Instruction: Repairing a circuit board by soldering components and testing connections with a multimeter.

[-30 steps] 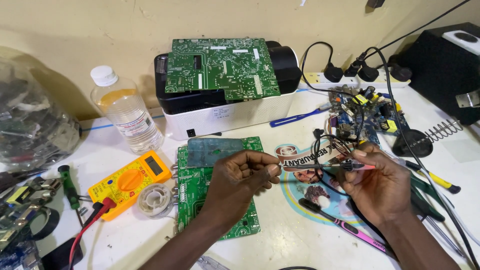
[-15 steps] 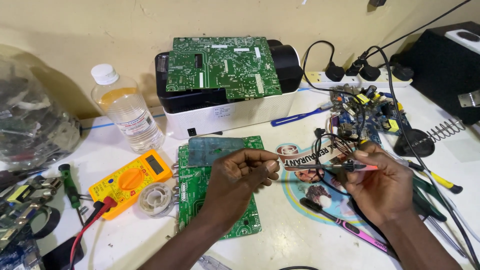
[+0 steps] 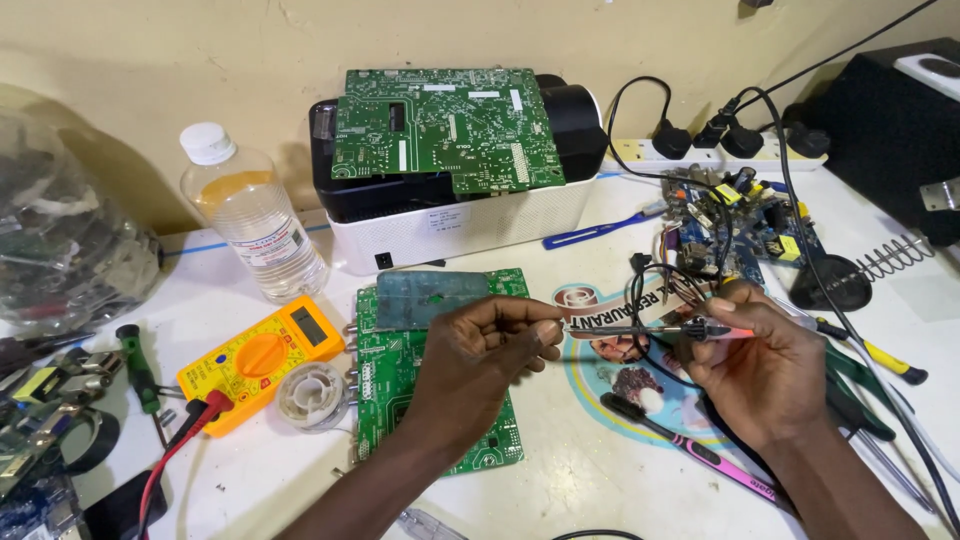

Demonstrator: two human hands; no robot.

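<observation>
My right hand (image 3: 765,370) grips a soldering iron (image 3: 640,329) whose thin metal tip points left, level over the table. My left hand (image 3: 480,360) hovers over a green circuit board (image 3: 400,385) that lies flat on the white table. Its thumb and fingers are pinched together right at the iron's tip. Whether anything thin sits between those fingertips is too small to make out. The iron's black cable (image 3: 660,275) loops up behind my right hand.
A second green board (image 3: 440,125) rests on a black-and-white box (image 3: 470,225). To the left are a yellow multimeter (image 3: 260,360), a solder reel (image 3: 310,395), a plastic bottle (image 3: 250,215) and a screwdriver (image 3: 135,365). A pink toothbrush (image 3: 690,445), blue board (image 3: 745,215), iron stand (image 3: 835,283) and power strip (image 3: 700,152) crowd the right.
</observation>
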